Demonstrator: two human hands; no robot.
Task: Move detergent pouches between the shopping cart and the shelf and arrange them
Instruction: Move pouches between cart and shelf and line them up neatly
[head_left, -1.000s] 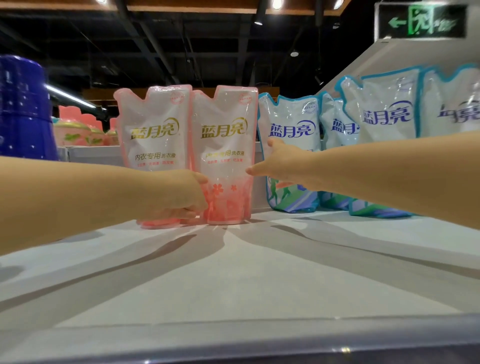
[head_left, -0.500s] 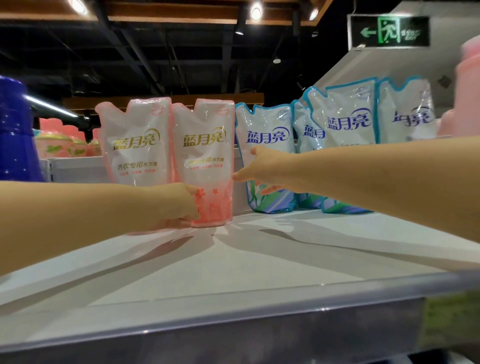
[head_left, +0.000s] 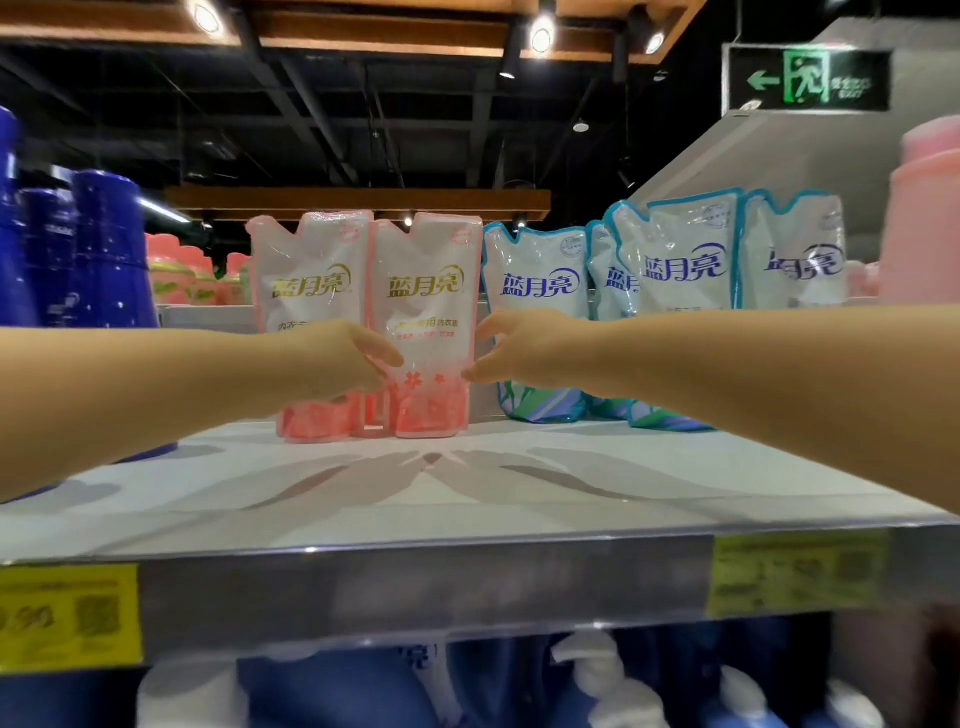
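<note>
Reaching in from both sides in the head view, the two hands bracket one pink detergent pouch (head_left: 426, 327) standing upright at the back of the shelf (head_left: 467, 499); the left hand (head_left: 332, 358) curls its fingers against the pouch's left edge, in front of a second pink pouch (head_left: 311, 291) that stands touching it; the right hand (head_left: 514, 348) has thumb and fingers parted in a loose pinch at the pouch's right edge, though whether they grip or only touch I cannot tell; squeezing from both sides probably serves to keep the soft pouch upright and square it against its neighbour; just to the right stand blue-trimmed pouches (head_left: 540, 291), overlapping one another, leaning slightly; dark blue bottles (head_left: 98, 249) fill the far left, a pink bottle (head_left: 924, 218) the far right; yellow price labels (head_left: 67, 613) sit on the shelf's front rail; no shopping cart is in view.
</note>
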